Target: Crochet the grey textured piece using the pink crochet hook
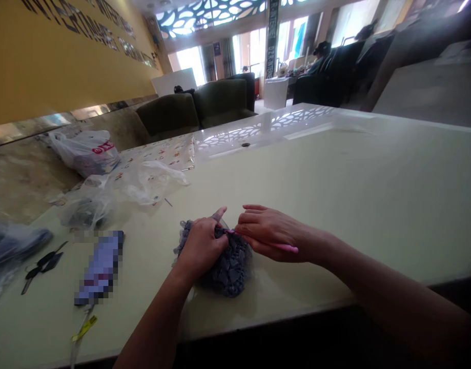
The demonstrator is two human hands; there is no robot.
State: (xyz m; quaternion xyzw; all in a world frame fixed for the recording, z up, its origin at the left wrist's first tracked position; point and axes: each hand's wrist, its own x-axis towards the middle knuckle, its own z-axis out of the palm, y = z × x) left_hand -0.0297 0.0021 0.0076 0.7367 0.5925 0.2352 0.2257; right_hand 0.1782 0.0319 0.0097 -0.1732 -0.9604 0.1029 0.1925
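A bunched piece of dark grey-blue crochet work [229, 271] with a ruffled, lumpy surface rests near the front edge of the pale table. My left hand [206, 241] lies over its left side and grips it, index finger pointing up and away. In my right hand [271, 233] is a pink crochet hook [283, 247], its handle running out under the palm. The hook's tip end meets the top of the crochet work beside my left thumb. Exactly how the yarn sits on the hook is too small to make out.
Left on the table [335, 205] are keys [41, 266], a pixelated blue-violet item [100, 269] with a cable, and clear plastic bags [91, 207]. A white shopping bag [95, 154] stands by the wall. Dark armchairs [220, 102] and people sit beyond.
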